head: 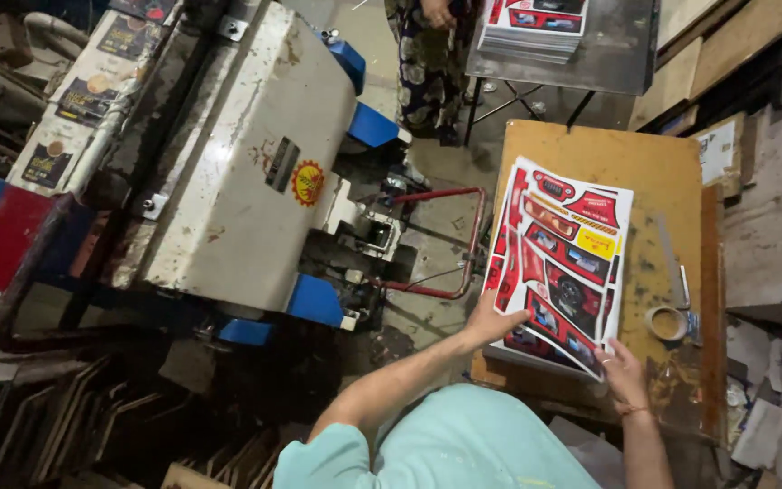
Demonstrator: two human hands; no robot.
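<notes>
**Two hands steady a stack of printed sheets on a wooden table**

The left hand lies flat and open, fingers spread, pressing on the near left corner of a stack of sheets. It grips nothing; the palm and fingertips simply rest on the top sheet. The right hand sits at the near right corner of the same stack, fingers loosely curled against the edge, thumb on top. Whether it pinches the sheets or only touches them cannot be told. A thin band circles that wrist.

The sheets are white card printed with red, black and yellow die-cut panel shapes, some showing small pictures of vehicles. The stack is an upright rectangle, its long axis running away from the hands, leaning slightly to the right at the far end. The edges are a little fanned along the left side.

The stack lies on a worn orange-brown table. Just right of the right hand sits a roll of tape, with a metal strip beyond it. Left of the left hand, past the table edge, stands a large cream machine with blue parts and a red bar. Far beyond the hands, another person in patterned clothing stands beside a grey table holding a second stack of like sheets.
</notes>
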